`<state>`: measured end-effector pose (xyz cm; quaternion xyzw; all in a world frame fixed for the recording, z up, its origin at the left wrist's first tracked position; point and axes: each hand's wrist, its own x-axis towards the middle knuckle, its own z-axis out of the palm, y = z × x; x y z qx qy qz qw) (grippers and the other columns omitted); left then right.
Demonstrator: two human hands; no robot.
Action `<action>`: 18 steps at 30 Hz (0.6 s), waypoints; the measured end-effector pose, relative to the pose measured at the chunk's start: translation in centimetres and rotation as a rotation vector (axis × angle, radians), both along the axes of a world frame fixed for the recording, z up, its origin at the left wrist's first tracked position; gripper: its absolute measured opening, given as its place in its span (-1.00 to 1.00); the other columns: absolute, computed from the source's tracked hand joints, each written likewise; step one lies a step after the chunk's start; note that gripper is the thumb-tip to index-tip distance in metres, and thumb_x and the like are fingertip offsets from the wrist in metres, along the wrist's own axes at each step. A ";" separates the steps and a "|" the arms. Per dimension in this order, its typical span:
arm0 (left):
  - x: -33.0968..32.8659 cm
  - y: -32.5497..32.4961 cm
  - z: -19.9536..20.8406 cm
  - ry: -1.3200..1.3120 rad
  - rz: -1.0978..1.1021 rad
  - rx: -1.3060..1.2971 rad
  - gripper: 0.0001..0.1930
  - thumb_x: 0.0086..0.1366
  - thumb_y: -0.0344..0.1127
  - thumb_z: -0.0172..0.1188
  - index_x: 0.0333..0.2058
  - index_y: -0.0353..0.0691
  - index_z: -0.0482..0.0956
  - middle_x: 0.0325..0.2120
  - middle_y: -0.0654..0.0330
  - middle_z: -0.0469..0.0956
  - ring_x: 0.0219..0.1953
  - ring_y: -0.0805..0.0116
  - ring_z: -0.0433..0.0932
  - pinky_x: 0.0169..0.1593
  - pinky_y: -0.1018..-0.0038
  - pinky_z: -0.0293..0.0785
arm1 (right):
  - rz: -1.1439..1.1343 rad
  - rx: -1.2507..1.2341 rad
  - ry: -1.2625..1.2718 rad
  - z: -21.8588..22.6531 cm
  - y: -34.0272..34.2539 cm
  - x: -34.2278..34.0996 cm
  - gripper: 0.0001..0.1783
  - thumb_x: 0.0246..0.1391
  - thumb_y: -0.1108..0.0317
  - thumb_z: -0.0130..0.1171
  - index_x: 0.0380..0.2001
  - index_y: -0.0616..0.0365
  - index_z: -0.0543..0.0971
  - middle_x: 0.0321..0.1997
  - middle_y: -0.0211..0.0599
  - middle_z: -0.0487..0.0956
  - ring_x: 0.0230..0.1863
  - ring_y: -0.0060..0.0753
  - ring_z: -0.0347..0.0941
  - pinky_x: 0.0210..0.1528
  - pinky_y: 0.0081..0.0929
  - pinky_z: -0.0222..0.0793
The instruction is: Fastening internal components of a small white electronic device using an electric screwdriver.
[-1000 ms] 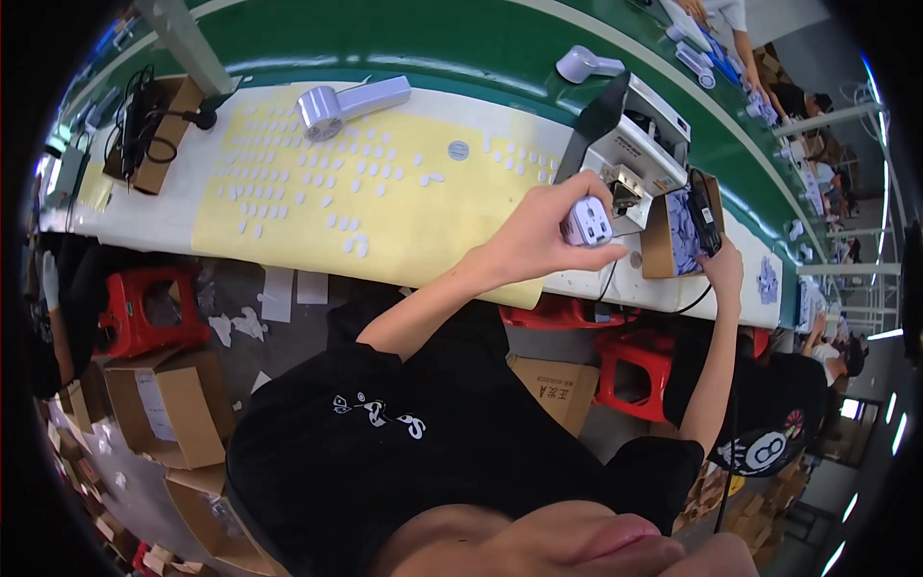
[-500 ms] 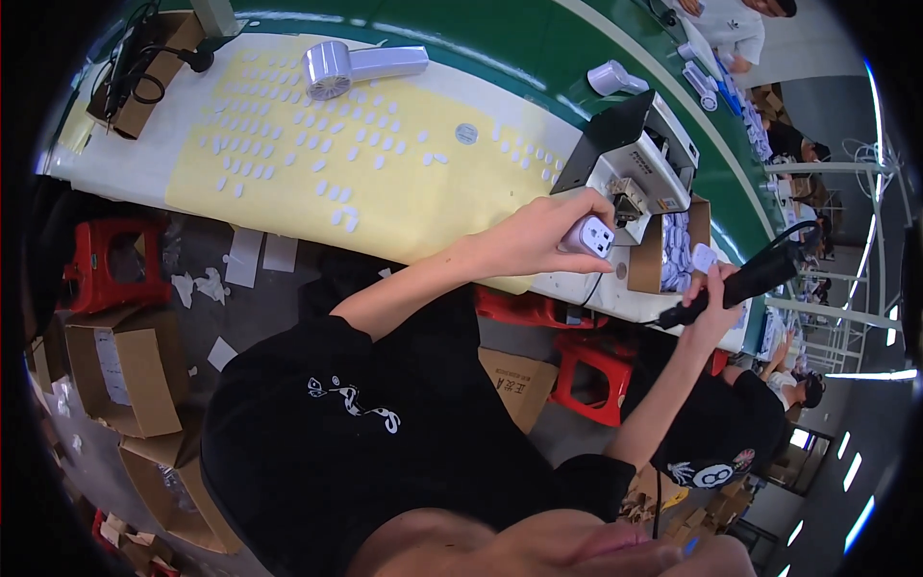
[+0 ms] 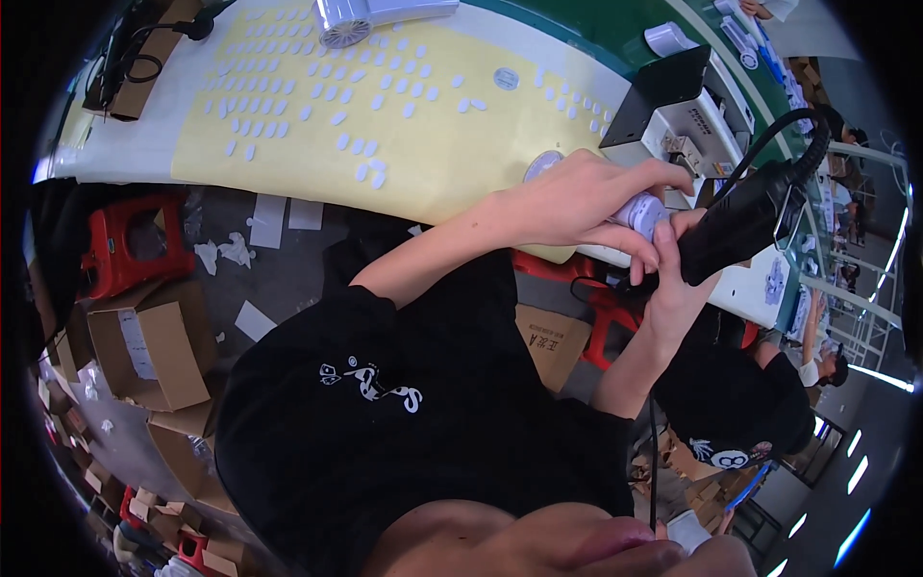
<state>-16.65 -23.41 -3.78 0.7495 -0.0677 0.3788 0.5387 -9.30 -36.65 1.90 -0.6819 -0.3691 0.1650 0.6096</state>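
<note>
My left hand (image 3: 577, 200) is closed round the handle of a lavender handheld fan (image 3: 545, 165); the round head shows behind my wrist. The handle's end points toward my right hand (image 3: 673, 264). In that right hand rests a black corded electric screwdriver (image 3: 726, 231), while its thumb and fingertips press at the handle's end. Whether the small white cap now sits on that end is hidden by my fingers. A second lavender handheld fan (image 3: 356, 21) lies on the yellow sheet at the far edge, beside rows of small white oval pieces (image 3: 264, 84).
A silver and black machine (image 3: 694, 130) stands just beyond my hands. At the far left, a cardboard box (image 3: 154, 72) holds black cables. Red stools (image 3: 144, 245) and open cartons (image 3: 154, 351) are on the floor below the table (image 3: 125, 159). Another person (image 3: 726, 394) sits to the right.
My hands have come together. The right hand, with the screwdriver and white cap, moved left to the end of the fan's handle. The view has shifted, so the table sits higher.
</note>
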 end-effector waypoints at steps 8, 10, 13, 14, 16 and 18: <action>0.7 0.0 -0.5 -0.060 -0.111 -0.269 -0.37 -0.05 0.03 0.31 -0.05 -0.17 0.35 -0.38 0.16 0.54 -0.36 0.25 0.56 -0.32 0.51 0.44 | 0.319 0.369 0.390 4.2 1.2 4.8 -0.51 0.00 -0.14 0.07 -0.49 0.11 0.32 -0.63 -0.42 0.29 -0.77 -0.64 0.15 -0.75 -0.70 0.01; 1.6 -0.1 -0.9 -0.136 -0.038 -0.155 -0.42 -0.02 0.01 0.30 -0.10 -0.19 0.37 -0.35 0.15 0.53 -0.34 0.27 0.55 -0.30 0.52 0.43 | 0.190 0.522 0.239 5.8 1.3 8.1 -0.39 -0.07 -0.34 -0.03 -0.49 0.07 0.31 -0.66 -0.42 0.26 -0.78 -0.61 0.09 -0.73 -0.68 0.00; 2.5 0.0 -1.7 -0.188 -0.021 -0.114 -0.48 0.00 -0.01 0.29 -0.15 -0.21 0.39 -0.33 0.15 0.53 -0.31 0.29 0.54 -0.28 0.52 0.43 | -0.094 0.531 0.045 5.1 4.2 11.1 -0.33 -0.11 -0.42 -0.06 -0.49 0.06 0.32 -0.67 -0.39 0.28 -0.76 -0.59 0.12 -0.71 -0.66 0.01; 2.6 0.0 -2.0 -0.204 -0.036 -0.136 -0.51 0.01 -0.02 0.29 -0.18 -0.22 0.40 -0.32 0.15 0.53 -0.30 0.29 0.54 -0.28 0.52 0.43 | -0.101 0.532 0.044 4.6 4.7 11.4 -0.33 -0.11 -0.42 -0.06 -0.49 0.06 0.32 -0.67 -0.39 0.28 -0.76 -0.59 0.12 -0.71 -0.66 0.01; 2.6 0.0 -2.1 -0.218 -0.049 -0.162 -0.53 0.02 -0.03 0.28 -0.22 -0.23 0.40 -0.32 0.15 0.53 -0.29 0.29 0.54 -0.27 0.51 0.43 | -0.162 0.540 -0.029 3.2 6.0 11.1 -0.30 -0.12 -0.44 -0.08 -0.49 0.07 0.31 -0.69 -0.38 0.28 -0.76 -0.58 0.12 -0.70 -0.64 0.02; 2.5 0.0 -1.8 -0.204 -0.044 -0.168 -0.56 0.02 -0.06 0.29 -0.25 -0.24 0.40 -0.31 0.15 0.53 -0.28 0.29 0.54 -0.26 0.52 0.43 | -0.188 0.537 -0.062 2.5 6.5 11.2 -0.29 -0.13 -0.46 -0.09 -0.50 0.07 0.31 -0.70 -0.37 0.28 -0.76 -0.58 0.13 -0.70 -0.63 0.03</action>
